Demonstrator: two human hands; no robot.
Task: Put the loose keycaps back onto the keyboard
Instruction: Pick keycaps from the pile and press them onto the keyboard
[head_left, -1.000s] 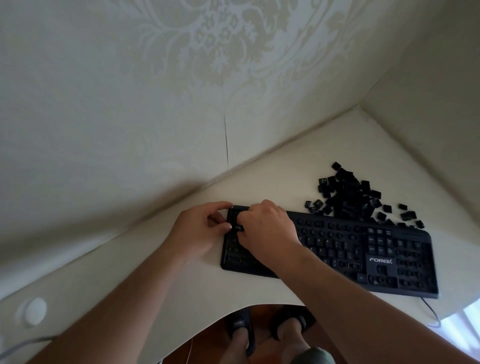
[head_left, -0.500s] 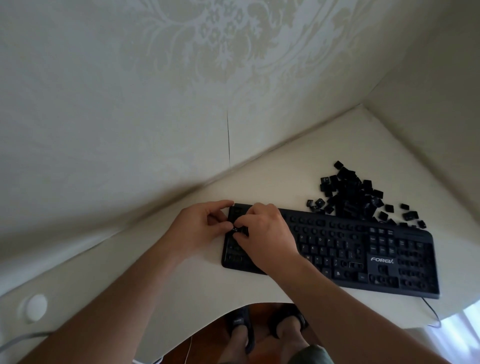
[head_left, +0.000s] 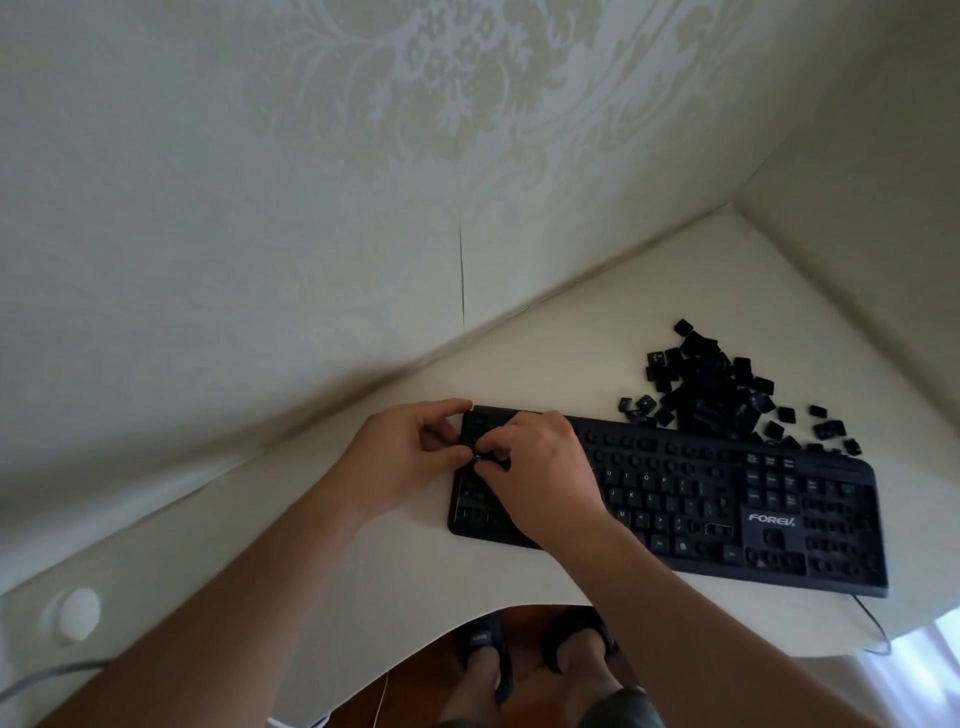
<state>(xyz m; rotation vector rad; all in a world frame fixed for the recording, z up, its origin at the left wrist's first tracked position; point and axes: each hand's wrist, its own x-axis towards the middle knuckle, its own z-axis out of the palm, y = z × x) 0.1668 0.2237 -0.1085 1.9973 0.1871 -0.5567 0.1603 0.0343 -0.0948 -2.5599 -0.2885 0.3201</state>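
Where both hands (head_left: 467, 457) meet, keycap (head_left: 477, 457) barely discernible.

Bare forearms, no sleeves; dark slide sandals (head_left: 485, 649); grey-green shorts (head_left: 618, 709).

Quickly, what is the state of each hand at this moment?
Left hand: fingers curled, steadying the left end of the keyboard.
Right hand: fingers curled, pinching a small keycap over the keyboard's left end.
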